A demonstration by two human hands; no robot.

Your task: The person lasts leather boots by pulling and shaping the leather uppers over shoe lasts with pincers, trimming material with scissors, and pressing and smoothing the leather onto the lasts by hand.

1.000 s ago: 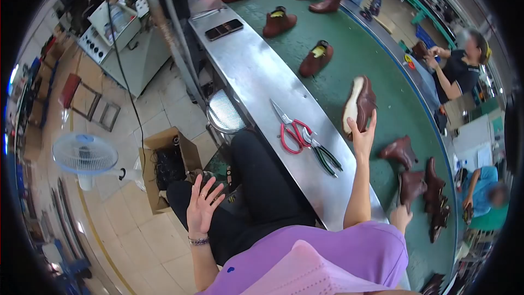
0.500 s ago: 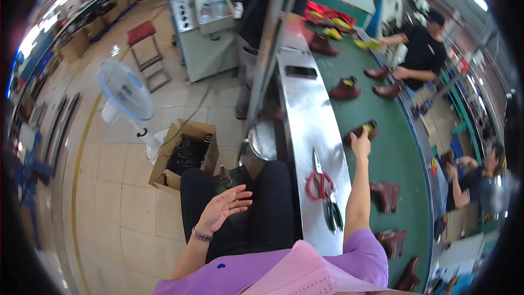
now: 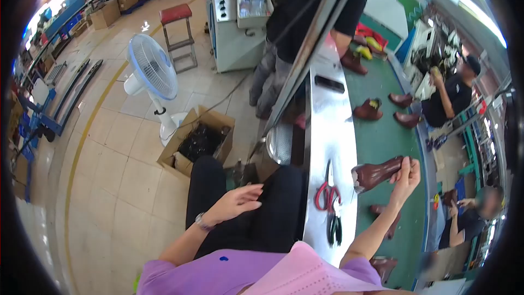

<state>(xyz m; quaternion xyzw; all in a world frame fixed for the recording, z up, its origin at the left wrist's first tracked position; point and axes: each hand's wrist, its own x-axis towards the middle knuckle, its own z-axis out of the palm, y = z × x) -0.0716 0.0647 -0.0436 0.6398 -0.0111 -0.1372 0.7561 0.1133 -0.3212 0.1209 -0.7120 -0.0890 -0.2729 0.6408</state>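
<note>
A brown leather boot (image 3: 377,175) hangs above the green belt, with my right hand (image 3: 406,177) closed on its end. My left hand (image 3: 240,202) is held over my lap, empty, its fingers apart from the thumb. Red-handled scissors (image 3: 327,191) and dark green-handled pliers (image 3: 334,226) lie on the metal ledge (image 3: 333,125), left of the boot. Another brown boot (image 3: 368,110) with a yellow-green lining stands on the green belt (image 3: 382,142) farther up. More brown boots (image 3: 384,266) are on the belt near my right forearm.
A phone (image 3: 329,83) lies on the ledge's far part. A slanted metal post (image 3: 305,57) rises beside it. A person in black stands behind the post; two others sit across the belt. On the floor are a fan (image 3: 153,71), a carton (image 3: 221,125) and a red stool (image 3: 177,15).
My right hand has taken hold of a boot and lifted it off the belt, toward me. My left hand has moved slightly. The view has turned left.
</note>
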